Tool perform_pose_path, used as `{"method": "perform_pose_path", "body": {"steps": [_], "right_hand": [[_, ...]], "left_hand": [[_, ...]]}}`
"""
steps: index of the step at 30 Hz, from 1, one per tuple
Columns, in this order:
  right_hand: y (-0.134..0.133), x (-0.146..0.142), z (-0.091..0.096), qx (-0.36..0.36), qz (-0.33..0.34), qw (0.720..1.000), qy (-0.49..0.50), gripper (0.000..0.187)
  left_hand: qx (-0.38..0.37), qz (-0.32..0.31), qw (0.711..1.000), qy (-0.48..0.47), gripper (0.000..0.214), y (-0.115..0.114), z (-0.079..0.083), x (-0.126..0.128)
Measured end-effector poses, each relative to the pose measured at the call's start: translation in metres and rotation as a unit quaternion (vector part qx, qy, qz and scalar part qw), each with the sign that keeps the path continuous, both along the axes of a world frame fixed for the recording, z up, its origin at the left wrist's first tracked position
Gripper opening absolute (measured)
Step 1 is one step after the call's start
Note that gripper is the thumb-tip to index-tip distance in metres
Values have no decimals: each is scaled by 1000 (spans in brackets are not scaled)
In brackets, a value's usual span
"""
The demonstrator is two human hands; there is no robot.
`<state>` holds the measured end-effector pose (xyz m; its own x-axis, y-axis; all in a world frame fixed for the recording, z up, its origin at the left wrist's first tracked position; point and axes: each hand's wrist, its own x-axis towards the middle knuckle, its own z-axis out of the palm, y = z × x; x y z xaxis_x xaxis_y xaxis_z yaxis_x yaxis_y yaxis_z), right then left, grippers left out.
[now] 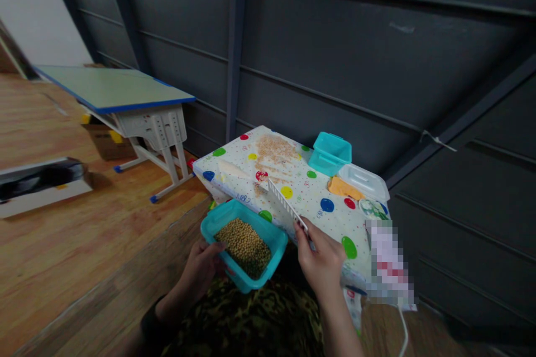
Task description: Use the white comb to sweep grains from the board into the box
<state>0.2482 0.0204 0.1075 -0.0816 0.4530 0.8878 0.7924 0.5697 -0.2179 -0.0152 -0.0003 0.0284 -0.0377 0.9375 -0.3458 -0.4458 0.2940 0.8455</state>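
Observation:
My left hand point(202, 268) grips the near left rim of a teal plastic container point(276, 245), thumb over the edge. Yellowish soybeans point(243, 240) lie inside it, with some darker green ones at the near end. The container is held at the table's front edge, tilted a little. My right hand point(321, 256) is closed on the near end of a thin white slotted plastic piece point(285, 203), which stands on edge over the table. Beyond it, small pale-brown grains point(276, 152) are spread across the balloon-patterned tablecloth point(310, 217).
A second teal container point(330, 150), a clear lid point(366, 181) and an orange cloth point(344, 187) lie at the back right. A long pale flat object point(234, 170) rests at the left. A dark panelled wall point(335, 67) stands behind; a desk point(125, 86) is farther left.

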Motion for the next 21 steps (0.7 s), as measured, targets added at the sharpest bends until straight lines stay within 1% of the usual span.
{"method": "perform_pose_path", "body": {"steps": [2,4,7,9,11,14,17,19,21], "right_hand": [[-14,1,0,14,-12,1000,-13,20],[-28,1,0,24,-14,999,-20,21],[-45,-2,1,24,6,1000,-17,24],[-50,-3,2,14,21,1000,-2,23],[-46,-4,3,6,25,999,18,20],[-28,-3,0,4,4,999,39,17],[-5,-4,-4,2,-25,999,32,22],[5,-5,-5,-3,-23,1000,18,27],[9,-8,-3,-9,-10,1000,9,29]], "left_hand": [[-1,1,1000,1,49,0,3,0],[2,-5,1000,7,48,0,4,0],[2,-9,1000,18,48,0,3,0],[-2,-7,1000,20,47,0,4,0],[-4,-7,1000,19,46,0,6,1],[-5,1,1000,16,46,1,7,1],[-4,5,1000,10,47,3,4,-1],[1,1,1000,6,48,3,1,-3],[14,-2,1000,6,48,3,-2,-4]]}}
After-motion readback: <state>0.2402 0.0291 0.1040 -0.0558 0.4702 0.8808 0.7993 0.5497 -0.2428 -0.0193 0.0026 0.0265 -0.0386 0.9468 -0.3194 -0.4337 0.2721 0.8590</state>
